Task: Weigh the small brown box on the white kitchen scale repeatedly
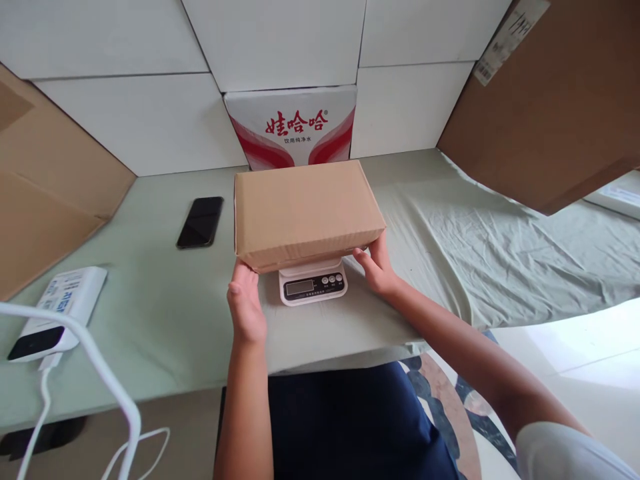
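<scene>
Mid-frame, our left hand (247,305) and right hand (379,268) clasp the cardboard box (307,210) between them. A scale (313,289) shows below.

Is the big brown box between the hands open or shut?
Shut, as far as I can see: the cardboard box has a flat top with no flap sticking up. Its underside is hidden.

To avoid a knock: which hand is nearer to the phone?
Left hand. It is at the left end of the held box, to the near right of the phone; the right hand is at the other end, farther right.
</scene>
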`<state>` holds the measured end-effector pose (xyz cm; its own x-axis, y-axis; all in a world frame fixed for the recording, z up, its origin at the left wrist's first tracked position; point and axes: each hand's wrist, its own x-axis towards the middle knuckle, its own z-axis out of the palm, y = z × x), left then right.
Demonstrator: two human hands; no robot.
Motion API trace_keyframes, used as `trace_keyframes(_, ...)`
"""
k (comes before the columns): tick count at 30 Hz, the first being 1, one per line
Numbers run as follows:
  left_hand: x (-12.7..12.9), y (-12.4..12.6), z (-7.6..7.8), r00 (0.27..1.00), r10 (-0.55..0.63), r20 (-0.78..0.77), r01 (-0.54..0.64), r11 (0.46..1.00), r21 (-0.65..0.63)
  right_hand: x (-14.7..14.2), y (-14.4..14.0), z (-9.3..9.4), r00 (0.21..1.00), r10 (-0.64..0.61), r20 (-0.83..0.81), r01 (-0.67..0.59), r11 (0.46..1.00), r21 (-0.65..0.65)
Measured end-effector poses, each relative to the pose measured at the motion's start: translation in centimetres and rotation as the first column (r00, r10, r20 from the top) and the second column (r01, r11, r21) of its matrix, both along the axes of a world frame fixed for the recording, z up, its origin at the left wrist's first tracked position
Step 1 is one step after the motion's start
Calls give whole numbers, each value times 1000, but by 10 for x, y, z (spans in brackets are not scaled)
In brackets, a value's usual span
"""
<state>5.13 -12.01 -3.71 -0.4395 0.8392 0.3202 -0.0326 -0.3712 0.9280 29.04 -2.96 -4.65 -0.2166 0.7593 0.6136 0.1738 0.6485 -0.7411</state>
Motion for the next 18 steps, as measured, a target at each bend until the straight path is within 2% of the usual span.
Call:
trace_keyframes(5,-1,2,-1,1000,-2,13,2,999,-47,0,0,-1,1000,-7,5,8,1000,-29)
trace_keyframes(18,-4,0,-5,999,32,-13,-32,997,-68,-3,-5,3,1000,-26,2,26,999,-41)
